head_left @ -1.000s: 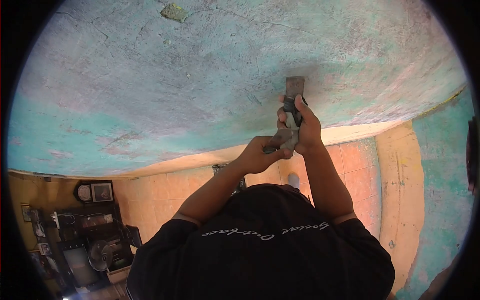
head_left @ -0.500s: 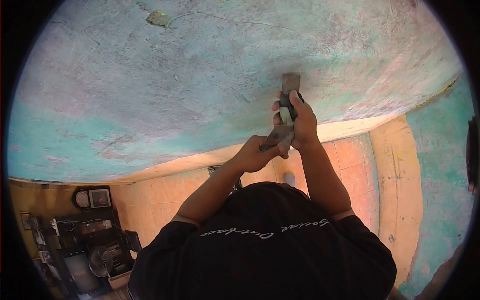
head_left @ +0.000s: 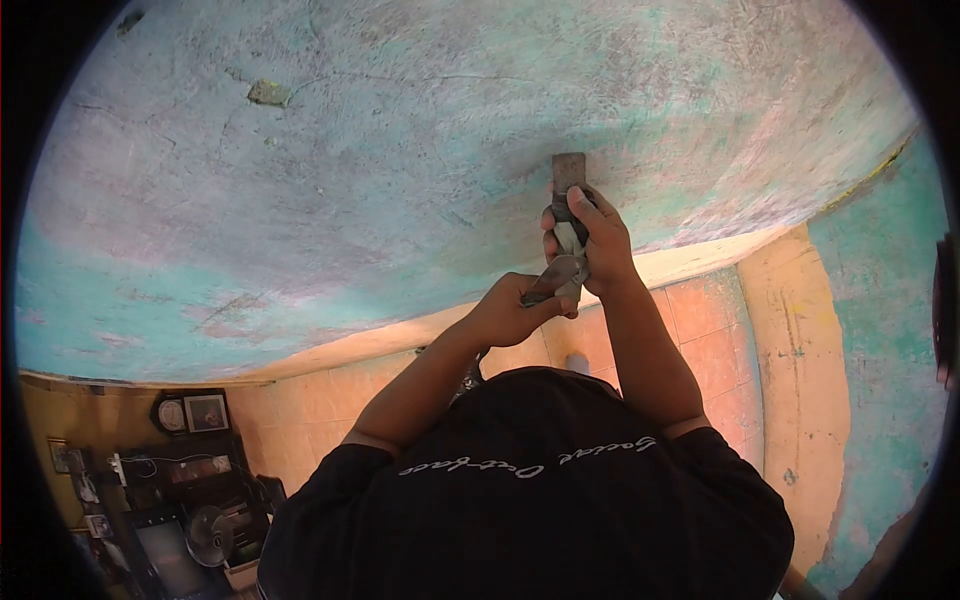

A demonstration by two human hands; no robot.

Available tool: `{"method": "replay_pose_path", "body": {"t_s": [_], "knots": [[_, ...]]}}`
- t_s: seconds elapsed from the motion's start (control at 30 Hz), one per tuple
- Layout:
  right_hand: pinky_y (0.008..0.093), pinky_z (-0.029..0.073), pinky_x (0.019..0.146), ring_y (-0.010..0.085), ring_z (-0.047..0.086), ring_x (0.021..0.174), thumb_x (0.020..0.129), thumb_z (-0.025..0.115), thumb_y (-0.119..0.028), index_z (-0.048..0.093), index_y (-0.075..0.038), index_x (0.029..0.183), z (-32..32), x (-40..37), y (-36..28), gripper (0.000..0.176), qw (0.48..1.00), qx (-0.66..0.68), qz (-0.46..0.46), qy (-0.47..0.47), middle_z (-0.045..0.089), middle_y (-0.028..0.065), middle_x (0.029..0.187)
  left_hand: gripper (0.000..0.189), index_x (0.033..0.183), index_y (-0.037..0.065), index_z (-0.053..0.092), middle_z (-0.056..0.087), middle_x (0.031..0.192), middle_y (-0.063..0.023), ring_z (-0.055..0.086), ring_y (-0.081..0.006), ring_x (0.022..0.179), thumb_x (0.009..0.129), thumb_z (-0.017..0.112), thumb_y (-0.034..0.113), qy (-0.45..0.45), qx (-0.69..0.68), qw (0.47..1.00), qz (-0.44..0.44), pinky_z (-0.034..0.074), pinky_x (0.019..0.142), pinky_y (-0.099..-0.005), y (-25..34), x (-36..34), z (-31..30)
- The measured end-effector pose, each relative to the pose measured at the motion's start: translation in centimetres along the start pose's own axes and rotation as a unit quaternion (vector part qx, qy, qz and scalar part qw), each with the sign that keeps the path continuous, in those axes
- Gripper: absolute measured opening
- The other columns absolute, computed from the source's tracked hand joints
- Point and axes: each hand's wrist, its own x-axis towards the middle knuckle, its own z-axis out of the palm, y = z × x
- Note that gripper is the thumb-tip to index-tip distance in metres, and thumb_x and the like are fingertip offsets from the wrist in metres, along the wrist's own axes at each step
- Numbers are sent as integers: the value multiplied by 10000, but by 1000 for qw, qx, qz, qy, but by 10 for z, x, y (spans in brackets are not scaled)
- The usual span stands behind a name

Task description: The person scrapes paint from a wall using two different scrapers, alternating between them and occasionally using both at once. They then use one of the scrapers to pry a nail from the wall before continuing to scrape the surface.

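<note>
The scraper (head_left: 568, 175) stands right of centre, its flat blade pressed against the worn teal ceiling (head_left: 330, 190). The right hand (head_left: 592, 245) has its grip clamped round the wrapped handle just under the blade. The left hand (head_left: 512, 312), touching it from the lower left, closes its grip on the handle's end. An orange tiled wall (head_left: 715, 340) runs behind; a fan (head_left: 212, 535) stands far lower left.

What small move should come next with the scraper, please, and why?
Probably a short push of the scraper forward along the painted surface. Its blade lies against worn, patchy paint, the right hand grips just behind the blade and the left hand holds the handle's end, so both are set to drive it.
</note>
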Motion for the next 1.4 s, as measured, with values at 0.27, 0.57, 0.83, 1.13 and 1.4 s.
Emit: {"method": "replay_pose_path", "body": {"t_s": [0.27,0.57,0.83,1.13,1.4], "knots": [[274,435,476,143,526,526,950,441,-276,498,-26,1122,-16,-6,-14,309,999,21,-1,28,561,72,727,228,952,13,671,684,877,-62,609,-117,848,899,591,220,0,-12,1000,5,462,810,-285,-6,11,13],[262,365,413,111,418,423,960,435,-384,486,-55,1050,3,2,-53,345,996,-77,38,24,453,11,591,217,953,33,679,686,871,-45,604,-103,835,898,601,229,14,-26,992,126,463,785,-277,-7,30,21],[264,361,394,107,400,402,962,431,-379,485,-46,1049,12,2,-64,348,994,-108,31,9,445,9,586,215,960,27,673,685,873,-38,603,-101,819,896,606,220,11,-35,988,149,466,777,-272,-1,32,24],[263,355,391,105,405,411,966,424,-361,496,-44,1035,4,-1,-53,333,994,-88,61,34,441,3,585,186,970,23,664,676,883,-42,598,-101,838,899,597,181,11,-37,988,148,466,780,-277,-12,32,28],[258,352,392,107,401,404,955,444,-385,493,-61,1028,-2,2,-54,336,995,-89,52,17,438,4,582,190,952,27,669,677,846,-29,598,-93,811,896,604,197,18,-27,989,141,466,770,-272,-8,36,29]]}}
